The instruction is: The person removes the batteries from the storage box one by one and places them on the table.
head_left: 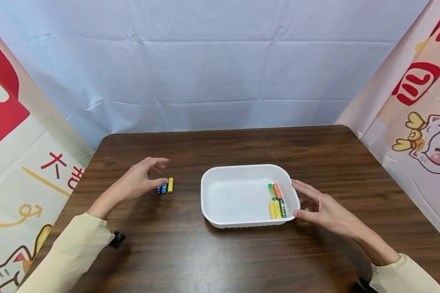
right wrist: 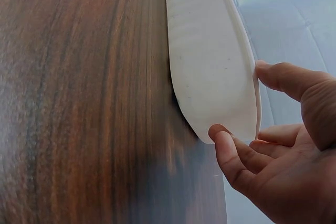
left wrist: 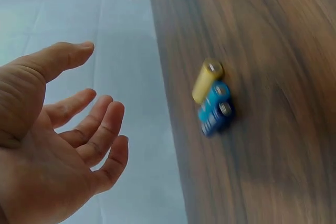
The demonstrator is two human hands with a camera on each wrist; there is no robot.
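My left hand (head_left: pixel 141 175) hovers over three batteries on the table, its fingers loosely bent and apart from the thumb, holding nothing. Side by side lie a yellow battery (head_left: pixel 170 185), a light blue battery (left wrist: pixel 216 98) and a dark blue battery (left wrist: pixel 218 119). My right hand (head_left: pixel 324 211) holds the right end of a white plastic tray (head_left: pixel 238 224), with its thumb at the rim and fingers against the end wall. Inside the tray, at its right end, are several batteries: yellow ones (head_left: pixel 272 210), a green one (head_left: pixel 271 191), an orange one (head_left: pixel 277 191) and a dark green one (head_left: pixel 282 208).
A dark wood-grain table (head_left: pixel 212 260) carries everything. Behind it hangs a pale creased cloth (head_left: pixel 212 73), and printed cloths (head_left: pixel 421 134) hang at both sides.
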